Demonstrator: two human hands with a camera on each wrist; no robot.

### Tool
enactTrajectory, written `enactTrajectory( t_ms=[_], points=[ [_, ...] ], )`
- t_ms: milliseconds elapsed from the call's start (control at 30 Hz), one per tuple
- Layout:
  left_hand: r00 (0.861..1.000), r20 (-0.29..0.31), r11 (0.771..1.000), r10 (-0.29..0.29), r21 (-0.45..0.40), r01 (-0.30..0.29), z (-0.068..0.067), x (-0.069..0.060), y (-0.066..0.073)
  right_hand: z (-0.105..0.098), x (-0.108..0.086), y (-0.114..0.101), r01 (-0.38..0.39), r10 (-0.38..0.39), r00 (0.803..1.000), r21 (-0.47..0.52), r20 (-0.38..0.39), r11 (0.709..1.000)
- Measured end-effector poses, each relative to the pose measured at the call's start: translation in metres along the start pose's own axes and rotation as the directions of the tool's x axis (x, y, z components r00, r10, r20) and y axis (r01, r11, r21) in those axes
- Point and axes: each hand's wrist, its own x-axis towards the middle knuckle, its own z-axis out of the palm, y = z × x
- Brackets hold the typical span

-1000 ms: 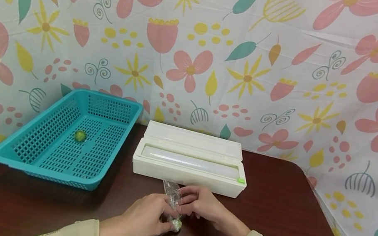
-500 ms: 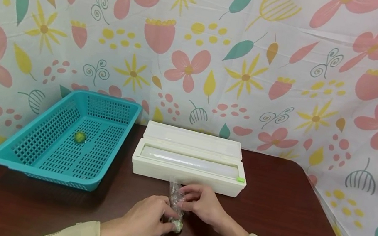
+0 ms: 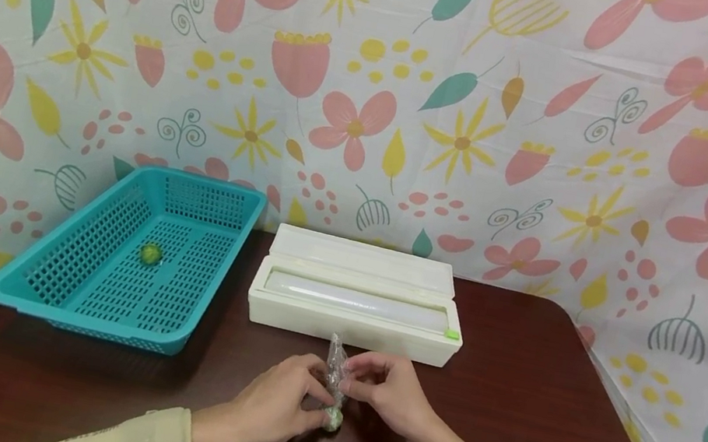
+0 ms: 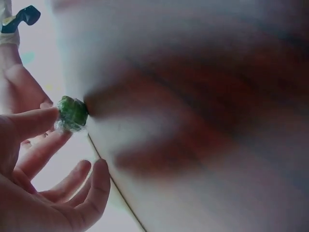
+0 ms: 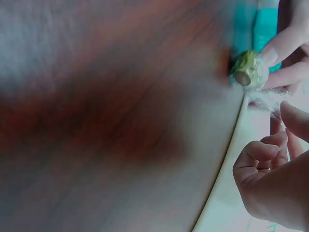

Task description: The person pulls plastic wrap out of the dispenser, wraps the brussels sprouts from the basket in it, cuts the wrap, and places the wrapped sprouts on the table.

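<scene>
A small green Brussels sprout (image 3: 333,419) in clear plastic wrap is on or just above the table in front of me. Thumb and finger of my left hand (image 3: 272,400) pinch it at its left side. In the right wrist view the pale cut stem end of the sprout (image 5: 246,70) faces the camera. Loose plastic wrap (image 3: 336,364) rises from the sprout as a crumpled, narrow tail pointing toward the box. My right hand (image 3: 394,394) pinches this tail from the right with thumb and fingers, its other fingers curled.
Behind the hands stands a white wrap box (image 3: 352,331) with its lid up, a film roll inside and a green slider at its right. At left, a teal basket (image 3: 218,284) holds one round green sprout (image 3: 151,254). A flowered cloth hangs behind.
The tail of wrap has become narrower and stands more upright. My right hand has shifted slightly to the right, still at the wrap. My left hand stays at the sprout.
</scene>
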Motion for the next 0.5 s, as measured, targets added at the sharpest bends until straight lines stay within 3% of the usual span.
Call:
enactTrajectory(
  t_ms=[133,300,500],
  points=[
    [0.999,0.023,0.999,0.042,-0.031,-0.041,-0.001,0.005,-0.001,0.001,-0.006,-0.005,-0.003,0.003,1.000,0.036,0.017,0.999],
    [0.995,0.097,0.994,0.021,-0.105,-0.011,-0.002,0.011,-0.001,0.004,-0.014,-0.004,-0.018,0.016,0.999,0.060,0.036,0.998],
    [0.996,0.088,0.993,-0.032,-0.109,0.042,-0.003,0.014,-0.003,0.008,-0.020,-0.001,0.098,-0.097,0.993,-0.019,0.068,0.995]
  ],
)
